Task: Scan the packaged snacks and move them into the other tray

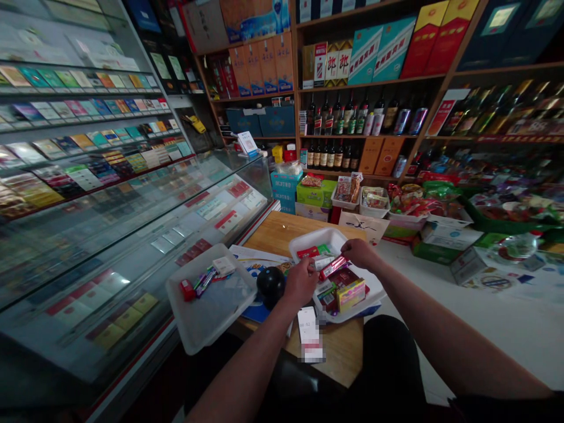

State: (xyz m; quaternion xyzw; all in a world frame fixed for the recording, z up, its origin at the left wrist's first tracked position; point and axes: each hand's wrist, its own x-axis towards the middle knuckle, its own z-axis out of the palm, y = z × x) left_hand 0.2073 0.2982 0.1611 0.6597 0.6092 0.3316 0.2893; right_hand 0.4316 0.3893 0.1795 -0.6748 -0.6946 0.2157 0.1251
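Over the white plastic tray [299,239] on the wooden table, my right hand [359,254] pinches the upper end of a long, shiny red-and-pink packet [332,268]. My left hand [302,283] is closed at the packet's other end, beside a silvery-white wrapped piece [323,262]. Whether its fingers grip either one is hidden. In the same tray lie a yellow box [351,295], dark red packs and green packets. Left of my left hand sits a round black object [270,286]. Below the tray is a phone [311,335] with a lit white screen.
A second translucent tray [185,326] on the left holds a few small packets. Along the left runs a glass display counter [194,194] with flat packs inside. Shelves of bottles and boxes [381,53] stand behind. Snack-filled tubs [374,202] line the floor at right.
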